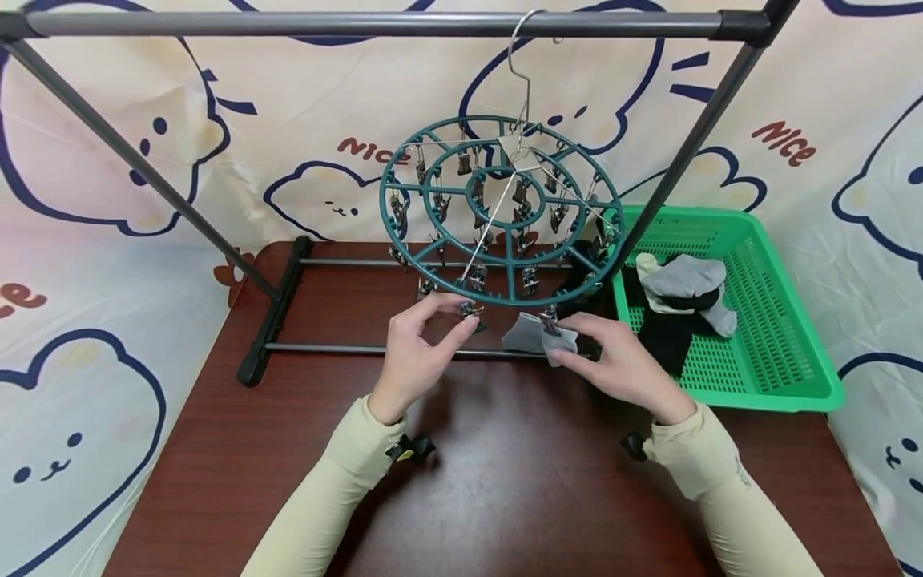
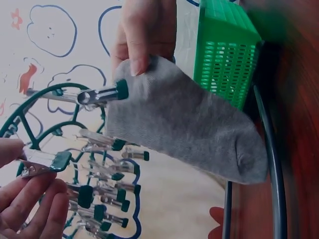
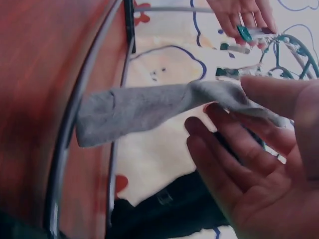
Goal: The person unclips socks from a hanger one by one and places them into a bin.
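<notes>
My right hand [image 1: 623,365] pinches a grey sock [image 2: 184,119] by its cuff between thumb and fingers. One metal clip [image 2: 102,94] with green tips bites the cuff's edge beside the thumb, while the toe hangs down toward the stand's lower bar. To the left, my left hand [image 1: 418,353] pinches another clip [image 2: 45,162] between thumb and fingers; this clip has no cloth in it. Both clips belong to the round green drying hanger [image 1: 509,290], whose rings carry several more clips. Its metal hook [image 1: 521,64] hangs over the top bar.
A dark metal stand [image 1: 252,353] frames the hanger on the brown table [image 1: 505,489]. At right, a green basket [image 1: 793,336] holds grey, black and pale socks [image 1: 685,280]. Dark cloth [image 3: 169,209] hangs near the basket. A printed curtain [image 1: 310,104] covers the back.
</notes>
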